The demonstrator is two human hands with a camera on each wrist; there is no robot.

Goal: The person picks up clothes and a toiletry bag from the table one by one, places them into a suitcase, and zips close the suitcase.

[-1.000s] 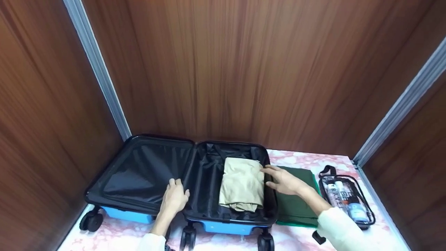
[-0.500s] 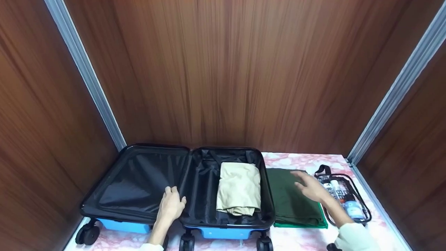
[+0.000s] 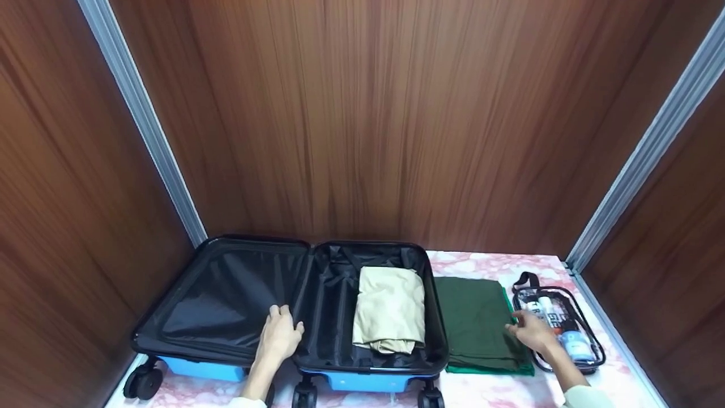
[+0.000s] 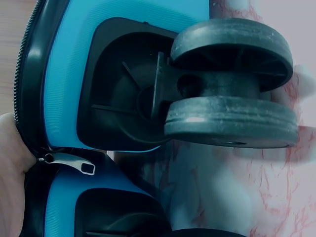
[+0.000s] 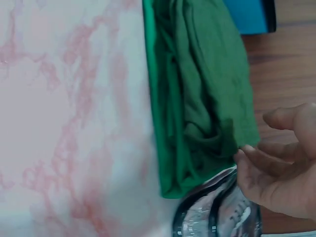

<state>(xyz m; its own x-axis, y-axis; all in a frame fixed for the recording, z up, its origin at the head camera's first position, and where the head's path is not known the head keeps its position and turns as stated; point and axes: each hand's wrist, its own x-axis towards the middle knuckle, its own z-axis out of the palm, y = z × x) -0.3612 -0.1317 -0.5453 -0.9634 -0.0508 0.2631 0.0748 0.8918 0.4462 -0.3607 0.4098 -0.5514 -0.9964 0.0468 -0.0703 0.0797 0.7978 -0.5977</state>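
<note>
A suitcase (image 3: 224, 294) with a black lining and blue shell lies spread flat in the head view. Folded beige clothing (image 3: 389, 309) sits in its right half. My left hand (image 3: 278, 335) rests at the front near the hinge, fingers loosely bent; its edge shows by a zipper pull (image 4: 71, 162) in the left wrist view. My right hand (image 3: 535, 334), fingers relaxed and thumb apart, hovers between folded dark green clothing (image 3: 473, 317) and a clear toiletry bag (image 3: 579, 347). In the right wrist view its fingertips (image 5: 245, 150) are right at the dark green clothing's corner.
Bright green fabric (image 5: 173, 187) lies under the dark green clothing. The suitcase's black wheels (image 3: 144, 382) stick out at the front. Wood-grain panels (image 3: 368, 124) close off the back and sides of the pink marbled surface (image 3: 481, 394).
My right hand has left the beige clothing, moving right across the dark green clothing to its right edge by the toiletry bag. The left hand has stayed near the hinge.
</note>
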